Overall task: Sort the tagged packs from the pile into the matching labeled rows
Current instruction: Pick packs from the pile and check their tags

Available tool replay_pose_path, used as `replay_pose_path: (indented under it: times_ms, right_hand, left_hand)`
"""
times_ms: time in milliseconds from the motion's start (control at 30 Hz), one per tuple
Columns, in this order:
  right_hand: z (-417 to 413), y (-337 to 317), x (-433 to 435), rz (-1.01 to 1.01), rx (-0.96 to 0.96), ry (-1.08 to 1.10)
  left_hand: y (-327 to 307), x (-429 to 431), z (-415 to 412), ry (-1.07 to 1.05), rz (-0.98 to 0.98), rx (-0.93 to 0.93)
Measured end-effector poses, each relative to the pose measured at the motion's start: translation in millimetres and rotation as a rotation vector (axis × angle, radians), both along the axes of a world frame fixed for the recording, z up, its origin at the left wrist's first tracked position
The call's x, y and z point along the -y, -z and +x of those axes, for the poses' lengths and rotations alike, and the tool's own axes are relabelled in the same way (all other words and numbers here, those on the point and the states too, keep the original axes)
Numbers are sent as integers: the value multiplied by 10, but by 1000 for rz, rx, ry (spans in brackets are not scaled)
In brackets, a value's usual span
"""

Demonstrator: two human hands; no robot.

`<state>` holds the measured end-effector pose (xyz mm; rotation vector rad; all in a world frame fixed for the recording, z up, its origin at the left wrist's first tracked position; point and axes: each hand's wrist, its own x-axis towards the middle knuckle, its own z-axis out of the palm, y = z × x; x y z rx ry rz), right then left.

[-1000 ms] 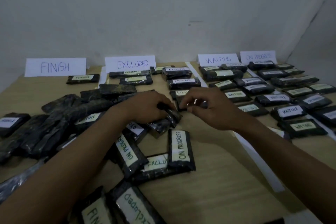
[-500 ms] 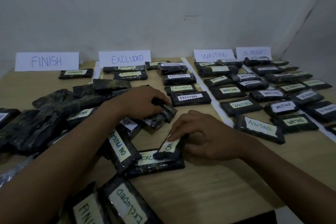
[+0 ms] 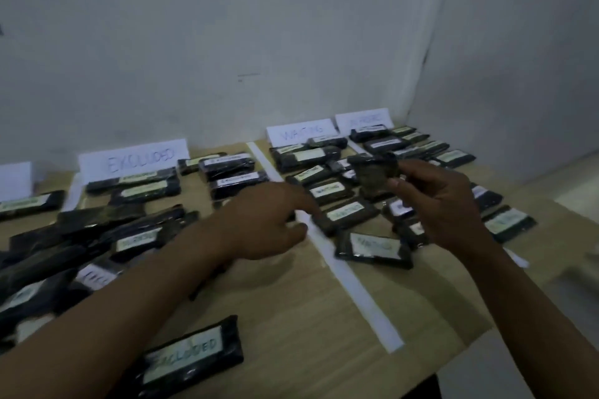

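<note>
My right hand (image 3: 444, 207) is raised over the right-hand rows, shut on a dark pack (image 3: 372, 172) whose tag faces away from me. My left hand (image 3: 259, 223) reaches across the white strip (image 3: 350, 278). Its forefinger touches the near end of a WAITING pack (image 3: 350, 214) and it holds nothing. The unsorted pile (image 3: 81, 236) lies at the left under my left forearm. Paper signs stand along the wall: FINISH (image 3: 14, 180), EXCLUDED (image 3: 136, 157), WAITING (image 3: 301, 131) and ON PROGRESS (image 3: 363, 118), each with packs in front of it.
A loose EXCLUDED pack (image 3: 184, 356) lies near the front edge of the wooden table (image 3: 291, 317). Another WAITING pack (image 3: 372, 246) sits askew just right of the strip. The table ends at the right, next to the wall corner.
My right hand picked the ON PROGRESS pack off the pile and lifted it up to the right. My left hand left the pile and reached to the WAITING row. The view swung right.
</note>
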<state>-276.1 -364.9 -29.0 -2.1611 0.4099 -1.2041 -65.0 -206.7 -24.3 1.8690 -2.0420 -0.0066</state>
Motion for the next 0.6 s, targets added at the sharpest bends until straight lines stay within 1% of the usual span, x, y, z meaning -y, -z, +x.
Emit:
replay_pose_path:
  times_ms: [67,167,233,333,433,533,600]
  right_hand:
    - [-250,-9,326,-47,1,123]
    - [-608,-24,867,-124,-80,312]
    - [-791,1,1247,-157,-139,443]
    - [-941,104,1799,-147,-228,593]
    - [-968,237,2249,-114,-425,669]
    - [-994,358,2582,-76,-613,686]
    - [-1026,432,2707,-17,-710,681]
  left_hand:
    - [19,343,-242,94,-15,22]
    - [87,865,-603,212,-58,49]
    - [181,1175,-798,245,-70,41]
    - [367,1528,-1030,280,-112,36]
    - [544,1701,-1145,296,-131,-19]
    - [682,1756,-1155,287,-190,-19]
    - [736,1776,-1129,272,-185,-9]
